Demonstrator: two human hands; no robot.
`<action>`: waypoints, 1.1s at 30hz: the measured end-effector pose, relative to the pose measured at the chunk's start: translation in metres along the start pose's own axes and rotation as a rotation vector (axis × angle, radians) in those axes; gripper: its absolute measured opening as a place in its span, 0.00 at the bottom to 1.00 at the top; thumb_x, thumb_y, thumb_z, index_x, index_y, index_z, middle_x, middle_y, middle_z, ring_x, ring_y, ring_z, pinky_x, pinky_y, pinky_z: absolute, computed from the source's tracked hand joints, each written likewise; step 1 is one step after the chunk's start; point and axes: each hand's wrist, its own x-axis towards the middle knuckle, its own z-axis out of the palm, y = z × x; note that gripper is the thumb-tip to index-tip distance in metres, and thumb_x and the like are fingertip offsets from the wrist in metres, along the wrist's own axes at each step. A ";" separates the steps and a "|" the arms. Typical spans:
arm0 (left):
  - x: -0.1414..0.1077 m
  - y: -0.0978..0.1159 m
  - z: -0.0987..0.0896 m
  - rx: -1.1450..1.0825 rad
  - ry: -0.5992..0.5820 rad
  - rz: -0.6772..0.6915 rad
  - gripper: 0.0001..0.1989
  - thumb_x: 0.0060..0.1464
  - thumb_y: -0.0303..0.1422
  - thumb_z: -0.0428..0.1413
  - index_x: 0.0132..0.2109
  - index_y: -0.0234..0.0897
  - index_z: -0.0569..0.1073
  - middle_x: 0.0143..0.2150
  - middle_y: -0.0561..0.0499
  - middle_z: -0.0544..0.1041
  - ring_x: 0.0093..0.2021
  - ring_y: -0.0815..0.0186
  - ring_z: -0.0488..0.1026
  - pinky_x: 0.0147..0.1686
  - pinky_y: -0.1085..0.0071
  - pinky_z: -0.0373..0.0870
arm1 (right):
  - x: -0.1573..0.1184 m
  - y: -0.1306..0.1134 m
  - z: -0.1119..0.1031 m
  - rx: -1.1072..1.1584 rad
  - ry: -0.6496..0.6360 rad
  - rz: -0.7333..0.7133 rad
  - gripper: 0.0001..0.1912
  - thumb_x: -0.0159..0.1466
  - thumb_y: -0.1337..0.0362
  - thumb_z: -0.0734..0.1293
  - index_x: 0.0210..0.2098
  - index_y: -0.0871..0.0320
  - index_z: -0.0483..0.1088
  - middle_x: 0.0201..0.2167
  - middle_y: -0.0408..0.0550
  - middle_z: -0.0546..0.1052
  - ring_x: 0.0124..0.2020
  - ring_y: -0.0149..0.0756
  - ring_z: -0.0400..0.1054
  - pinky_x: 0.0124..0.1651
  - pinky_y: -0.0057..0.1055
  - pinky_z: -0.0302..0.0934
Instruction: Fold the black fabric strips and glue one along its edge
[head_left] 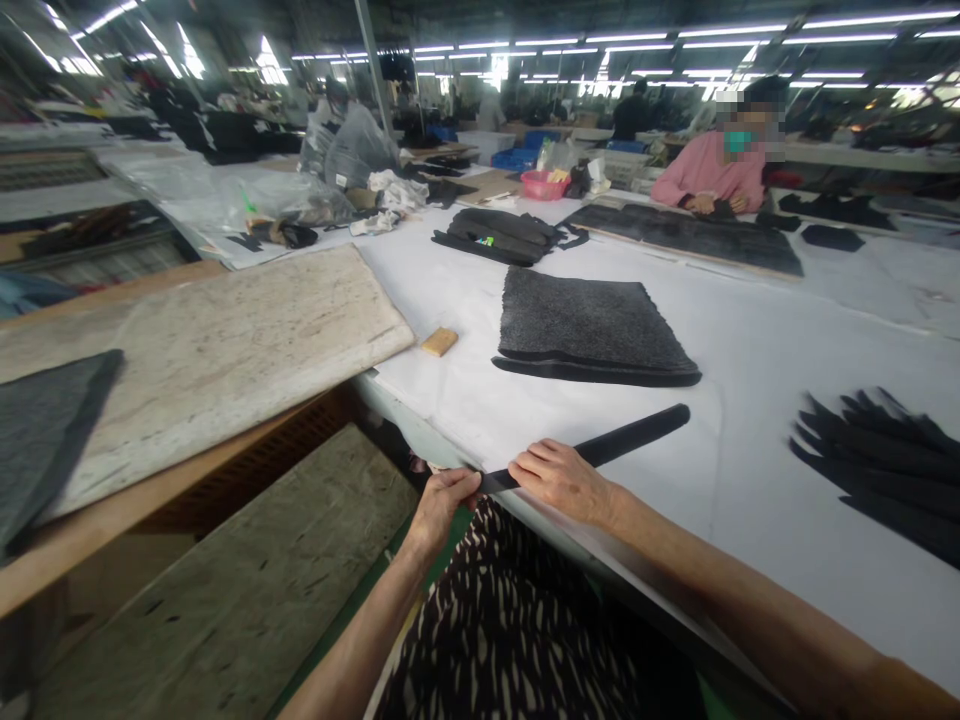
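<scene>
A long, narrow black fabric strip (637, 434) slants across the near edge of the white table, its rounded far end lying on the tabletop. My left hand (444, 500) pinches the near end between thumb and fingers, just past the table edge. Farther along, my right hand (561, 482) is closed over the strip with curled fingers, hiding part of it. Beyond the hands lies a stack of dark grey fuzzy fabric pieces (589, 312) with a smooth black band along its front. A small tan block (440, 342) sits to the left of that stack.
At left, a pale padded board (217, 340) carries a dark grey fabric piece (52, 430). Black glove-shaped pieces (885, 465) lie at right. Farther back are a dark bundle (502, 235), a pink basket (544, 185), plastic bags (349, 150) and a person in pink (697, 170).
</scene>
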 end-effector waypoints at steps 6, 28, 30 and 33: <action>0.000 -0.004 -0.003 0.013 -0.019 0.004 0.16 0.44 0.42 0.59 0.20 0.35 0.72 0.18 0.53 0.67 0.22 0.69 0.61 0.27 0.71 0.56 | 0.000 0.000 0.000 -0.013 0.014 -0.018 0.11 0.66 0.75 0.57 0.33 0.61 0.68 0.27 0.45 0.68 0.31 0.33 0.59 0.35 0.33 0.52; -0.008 -0.046 -0.039 -0.006 0.081 -0.151 0.15 0.41 0.43 0.59 0.19 0.36 0.70 0.17 0.53 0.66 0.21 0.69 0.61 0.25 0.71 0.57 | -0.042 0.018 -0.015 -0.046 -0.007 0.012 0.17 0.62 0.82 0.54 0.34 0.62 0.70 0.31 0.48 0.72 0.32 0.34 0.62 0.36 0.33 0.57; -0.007 -0.056 -0.044 -0.013 0.089 -0.173 0.15 0.41 0.43 0.59 0.20 0.35 0.71 0.17 0.53 0.66 0.21 0.70 0.62 0.25 0.72 0.57 | -0.048 0.020 -0.018 -0.042 -0.006 0.019 0.17 0.62 0.82 0.54 0.35 0.62 0.70 0.32 0.49 0.72 0.33 0.35 0.63 0.37 0.34 0.57; -0.004 -0.070 -0.049 -0.023 0.096 -0.201 0.16 0.39 0.44 0.60 0.20 0.34 0.71 0.17 0.53 0.66 0.20 0.70 0.62 0.25 0.72 0.58 | -0.052 0.021 -0.019 -0.055 -0.004 0.016 0.17 0.62 0.81 0.54 0.36 0.62 0.71 0.32 0.50 0.73 0.33 0.35 0.63 0.37 0.34 0.58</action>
